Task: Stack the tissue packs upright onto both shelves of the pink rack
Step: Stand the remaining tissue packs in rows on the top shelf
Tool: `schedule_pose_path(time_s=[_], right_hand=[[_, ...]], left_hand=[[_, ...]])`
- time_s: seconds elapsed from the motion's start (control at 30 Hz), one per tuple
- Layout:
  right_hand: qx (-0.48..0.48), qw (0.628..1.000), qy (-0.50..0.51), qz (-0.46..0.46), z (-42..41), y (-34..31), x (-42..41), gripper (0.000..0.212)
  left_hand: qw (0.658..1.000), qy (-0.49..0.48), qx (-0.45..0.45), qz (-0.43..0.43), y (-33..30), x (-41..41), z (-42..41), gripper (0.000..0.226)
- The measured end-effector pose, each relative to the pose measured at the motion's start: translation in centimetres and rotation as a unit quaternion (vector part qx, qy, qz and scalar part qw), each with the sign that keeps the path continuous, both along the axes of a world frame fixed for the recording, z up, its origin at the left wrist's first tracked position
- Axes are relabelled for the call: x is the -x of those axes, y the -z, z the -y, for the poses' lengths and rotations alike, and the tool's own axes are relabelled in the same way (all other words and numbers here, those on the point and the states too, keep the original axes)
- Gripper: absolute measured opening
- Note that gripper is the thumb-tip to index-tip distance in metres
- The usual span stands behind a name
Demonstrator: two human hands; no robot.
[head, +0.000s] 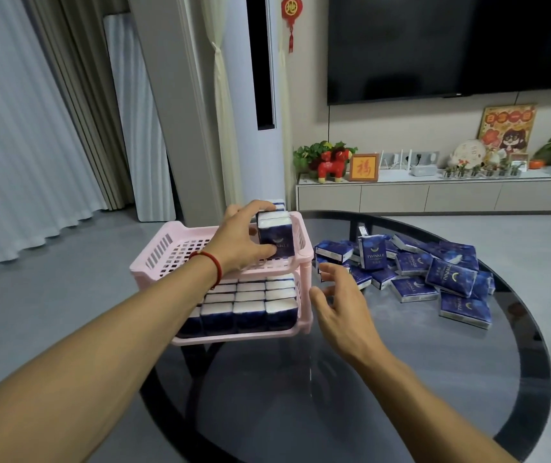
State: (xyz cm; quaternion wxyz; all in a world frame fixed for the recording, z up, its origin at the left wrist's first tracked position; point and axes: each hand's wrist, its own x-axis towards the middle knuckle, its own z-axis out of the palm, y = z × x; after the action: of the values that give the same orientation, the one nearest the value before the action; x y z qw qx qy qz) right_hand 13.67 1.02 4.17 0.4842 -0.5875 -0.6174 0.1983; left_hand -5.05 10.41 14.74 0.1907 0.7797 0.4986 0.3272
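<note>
Where the round dark glass table [401, 379] curves to its far left edge stands a two-shelf pink slatted plastic rack [180, 242]. Lower shelf [240, 337]: filled with rows of upright navy-and-white tissue packs [250, 312], white tops showing. Upper shelf [167, 252]: mostly bare lattice, with a few packs standing upright at its far right corner. Left hand [237, 238], a red cord bracelet [212, 264] on its wrist: fingers and thumb curled round the nearest upright pack [275, 235] in that corner, thumb against the printed face, fingers over the top. Right hand [340, 305]: hovering above the glass just right of the rack, fingers spread and loosely bent, holding nothing, fingertips near the heap's left end. Loose heap of navy tissue packs [434, 275]: toward the table's far right edge, most lying flat or tilted, one pack [371, 252] standing upright at the heap's left end.
</note>
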Motion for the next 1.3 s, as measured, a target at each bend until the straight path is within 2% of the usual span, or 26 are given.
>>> schedule_pose_path(time_s=[0.17,0.27,0.43,0.57,0.63,0.7,0.77,0.8,0.9,0.97,1.03,1.13,1.3], right_hand=[[0.000,1.000,-0.007,0.007,-0.2,0.1,0.0,0.045],[0.008,1.000,-0.006,0.007,0.0,0.1,0.1,0.044],[-0.066,0.997,0.022,-0.035,-0.6,-2.6,0.4,0.044],[-0.093,0.995,-0.033,-0.012,-3.0,-8.3,0.7,0.053],[-0.034,0.994,-0.105,0.010,-4.7,-10.9,0.7,0.073],[0.073,0.979,-0.178,0.059,-6.6,-12.7,0.5,0.097],[0.150,0.963,-0.187,0.125,-8.2,-13.7,0.6,0.105],[0.163,0.960,-0.175,0.144,-8.9,-13.9,0.6,0.100],[0.168,0.960,-0.150,0.169,-10.4,-13.6,0.8,0.056],[0.159,0.963,-0.133,0.175,-11.0,-13.2,0.9,0.046],[0.152,0.966,-0.128,0.163,-11.2,-13.0,0.7,0.059],[0.160,0.970,-0.111,0.145,-10.9,-13.4,0.7,0.093],[0.181,0.965,-0.144,0.127,-11.4,-13.9,1.2,0.106]], left_hand=[[0.997,0.009,0.008,-0.079,-0.5,-0.2,-0.7,0.113],[0.995,0.007,0.042,-0.094,-0.7,-0.7,-1.4,0.124],[0.994,0.013,0.105,-0.009,-0.2,-0.6,-1.9,0.139],[0.992,0.029,0.124,0.008,0.5,0.1,-2.5,0.138],[0.991,0.039,0.125,0.015,0.8,0.3,-3.0,0.132],[0.990,0.048,0.128,0.015,0.9,0.3,-3.3,0.128],[0.991,0.049,0.128,0.009,0.8,0.2,-3.5,0.125],[0.990,0.050,0.129,0.006,0.7,0.2,-3.5,0.122],[0.991,0.051,0.120,-0.010,0.6,0.0,-3.8,0.110],[0.992,0.053,0.112,-0.024,0.4,0.1,-4.0,0.109],[0.992,0.056,0.110,-0.036,0.3,0.3,-4.3,0.113],[0.990,0.060,0.119,-0.053,0.0,0.7,-4.5,0.118],[0.989,0.059,0.108,-0.086,-0.2,1.0,-4.4,0.137]])
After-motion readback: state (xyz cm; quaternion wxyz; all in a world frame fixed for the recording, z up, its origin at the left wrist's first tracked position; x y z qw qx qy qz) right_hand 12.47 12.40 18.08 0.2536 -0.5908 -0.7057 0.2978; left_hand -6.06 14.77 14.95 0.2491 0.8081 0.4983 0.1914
